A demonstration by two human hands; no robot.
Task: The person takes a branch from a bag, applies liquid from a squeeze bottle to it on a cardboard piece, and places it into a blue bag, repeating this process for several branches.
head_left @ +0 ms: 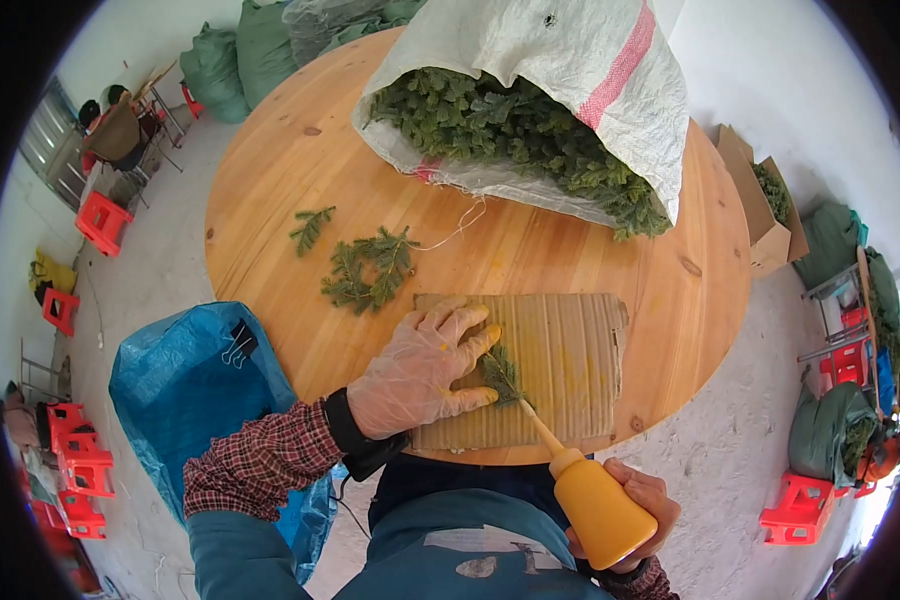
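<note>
My left hand point(431, 367), in a clear plastic glove with yellow-stained fingertips, rests on a ridged cardboard sheet point(570, 352). Its thumb and forefinger lie at the edge of a small evergreen sprig point(501, 375); whether they pinch it cannot be made out. My bare right hand point(649, 502) grips a yellow squeeze bottle point(604, 514). The bottle's long pale nozzle points at the sprig's lower end and seems to touch it. Yellow smears mark the cardboard. More loose evergreen sprigs point(367, 270) lie farther left on the round wooden table point(270, 187).
A white woven sack point(532, 45) full of evergreen branches point(510, 135) lies across the table's far side. At the left edge hangs a blue plastic bag point(195, 390) with a black binder clip point(240, 345). A cardboard box point(765, 217) and red stools point(799, 506) stand around; a person point(112, 135) sits far left.
</note>
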